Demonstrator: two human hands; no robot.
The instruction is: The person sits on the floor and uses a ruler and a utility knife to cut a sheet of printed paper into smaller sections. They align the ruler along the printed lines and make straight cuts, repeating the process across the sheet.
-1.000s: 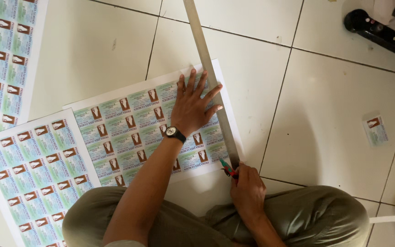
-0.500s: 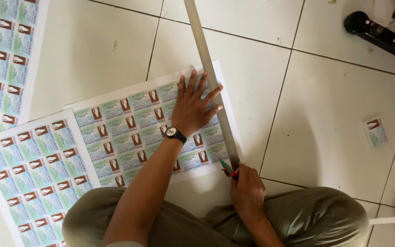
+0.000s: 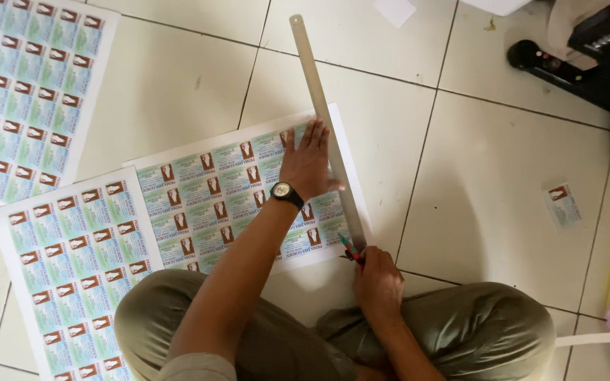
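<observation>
The printed sheet [image 3: 234, 204] lies flat on the tiled floor [image 3: 474, 183], just in front of the person's crossed legs, with a long metal ruler [image 3: 326, 120] laid along its right edge. The left hand [image 3: 306, 161] presses down open, fingers spread over sheet and ruler together, apparently to keep both from sliding. The right hand [image 3: 378, 282] is closed around a small cutter [image 3: 351, 248] (red and green handle), its tip touching the ruler's near end at the sheet's lower right corner. More sheets [image 3: 65, 268] lie to the left, one loose card [image 3: 563, 206] well apart on the right.
</observation>
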